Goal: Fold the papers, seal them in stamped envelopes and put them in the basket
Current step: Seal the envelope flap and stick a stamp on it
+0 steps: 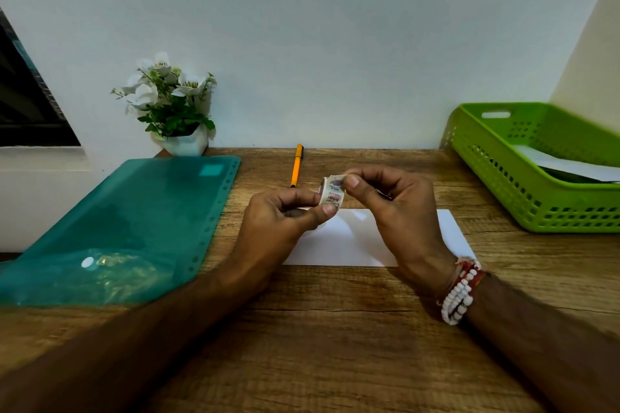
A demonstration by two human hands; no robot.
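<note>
Envelope (342, 248) lies flat on the table (335, 329), partly under both hands, with no stamp visible on it. Left hand (285, 211) pinches the stamp roll (332, 193) from below, thumb against finger. Right hand (399, 211) pinches its top edge, the other fingers curled.

Likely risks:
- stamp tears at the peel
- it curls and sticks to a fingertip
- it lands crooked
- the unheld envelope slides when pressed

Basket (536, 204) sits far right with white envelopes (570, 164) inside.

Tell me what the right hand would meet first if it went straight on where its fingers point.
The stamp roll, which the right hand pinches now; just beyond it probably the left hand, though depth is unclear.
</note>
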